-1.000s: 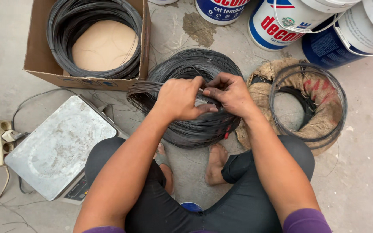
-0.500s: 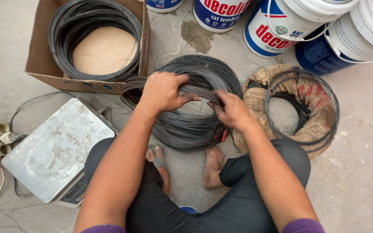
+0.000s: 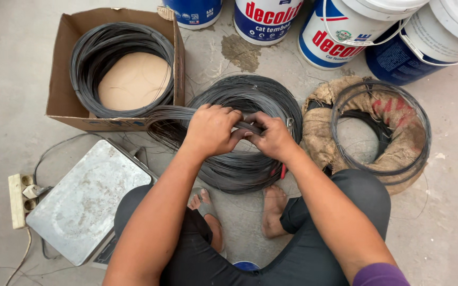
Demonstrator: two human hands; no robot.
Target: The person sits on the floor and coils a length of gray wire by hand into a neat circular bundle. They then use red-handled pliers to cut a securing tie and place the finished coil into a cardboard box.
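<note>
I had my left hand (image 3: 211, 130) and right hand (image 3: 272, 137) each in a closed grip on a wire bundle (image 3: 172, 114) over the wire coil (image 3: 250, 98), cardboard box (image 3: 62, 79) at ten o'clock.

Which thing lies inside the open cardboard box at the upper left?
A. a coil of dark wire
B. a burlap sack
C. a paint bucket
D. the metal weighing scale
A: a coil of dark wire lies in a ring inside the cardboard box, its bare brown bottom showing through the middle; the buckets, the scale and the burlap all sit outside it on the floor.
</note>
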